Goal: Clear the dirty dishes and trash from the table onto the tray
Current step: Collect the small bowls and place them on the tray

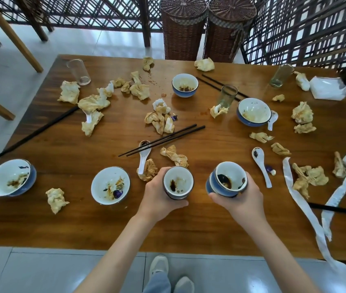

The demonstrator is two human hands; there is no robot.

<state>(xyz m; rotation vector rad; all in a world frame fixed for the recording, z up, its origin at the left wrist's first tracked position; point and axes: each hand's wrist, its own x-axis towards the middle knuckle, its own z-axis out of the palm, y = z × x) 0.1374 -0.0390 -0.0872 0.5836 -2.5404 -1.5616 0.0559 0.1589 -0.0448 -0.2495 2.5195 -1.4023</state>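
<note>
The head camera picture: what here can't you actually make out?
- The tray: not in the head view at all.
- The undersides of the bowl in the left hand and the stacked bowls in the right hand: fingers cover them.
- The chopsticks at right: cut by the frame edge.
- The glass far right: too small to judge contents.

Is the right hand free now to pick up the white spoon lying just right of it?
Probably not yet: the right hand already grips a blue bowl. The white spoon lies uncovered nearby.
</note>
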